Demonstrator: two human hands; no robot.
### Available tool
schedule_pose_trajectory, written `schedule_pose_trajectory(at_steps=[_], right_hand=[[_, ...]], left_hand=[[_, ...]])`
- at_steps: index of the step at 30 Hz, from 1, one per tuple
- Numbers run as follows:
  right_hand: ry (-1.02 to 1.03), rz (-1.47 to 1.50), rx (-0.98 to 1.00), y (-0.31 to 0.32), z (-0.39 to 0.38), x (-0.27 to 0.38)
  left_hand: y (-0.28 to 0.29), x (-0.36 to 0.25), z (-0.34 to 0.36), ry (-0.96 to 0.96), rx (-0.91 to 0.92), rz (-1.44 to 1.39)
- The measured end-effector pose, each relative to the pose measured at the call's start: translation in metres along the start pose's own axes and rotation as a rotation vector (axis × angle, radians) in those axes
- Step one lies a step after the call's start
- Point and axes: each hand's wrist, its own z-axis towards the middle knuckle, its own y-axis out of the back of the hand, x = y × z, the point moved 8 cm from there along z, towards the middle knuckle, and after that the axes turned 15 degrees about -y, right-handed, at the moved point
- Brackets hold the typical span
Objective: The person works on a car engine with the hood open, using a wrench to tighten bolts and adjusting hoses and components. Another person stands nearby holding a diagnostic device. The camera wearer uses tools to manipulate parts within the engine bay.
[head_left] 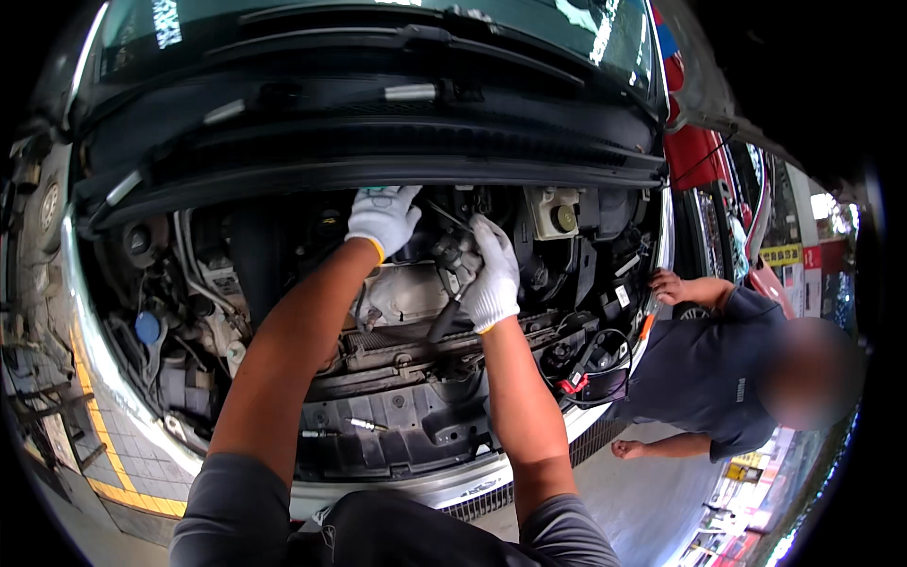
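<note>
Both my hands wear white knitted gloves and reach into the engine bay of a car. My left hand (383, 215) rests near the back of the engine, by the windshield cowl, its thumb and forefinger apart; the other fingers are partly hidden. To its right, my right hand (493, 274) is closed, palm turned inward. A thin metal rod (448, 214) runs from its fingertips up and left toward the engine's rear. Beside the right palm sit a grey metal fitting (455, 255) and a dark handle-like piece (444, 322). Whether the palm touches them I cannot tell.
Two spark plugs, one of them (367, 425), lie on the black front panel (402, 449). A reservoir (556, 215) stands at the back right, a blue cap (148, 327) at left. A co-worker (709, 378) leans by the right fender, near a red clamp (573, 383).
</note>
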Motion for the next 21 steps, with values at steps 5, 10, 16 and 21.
schedule_pose_trajectory(at_steps=[5, 10, 16, 21], right_hand=[[-0.067, -0.071, 0.14, -0.015, 0.037, -0.008], [-0.031, -0.475, 0.083, -0.05, 0.053, -0.001], [0.2, -1.667, 0.177, -0.108, 0.105, -0.019], [0.306, -1.567, 0.085, -0.126, 0.161, -0.039]], left_hand=[[-0.001, 0.039, 0.001, 0.125, 0.023, 0.161], [0.014, 0.058, -0.02, 0.178, 0.048, 0.297], [0.009, 0.042, -0.018, -0.114, -0.148, 0.327], [0.02, 0.046, -0.02, 0.029, -0.189, 0.183]])
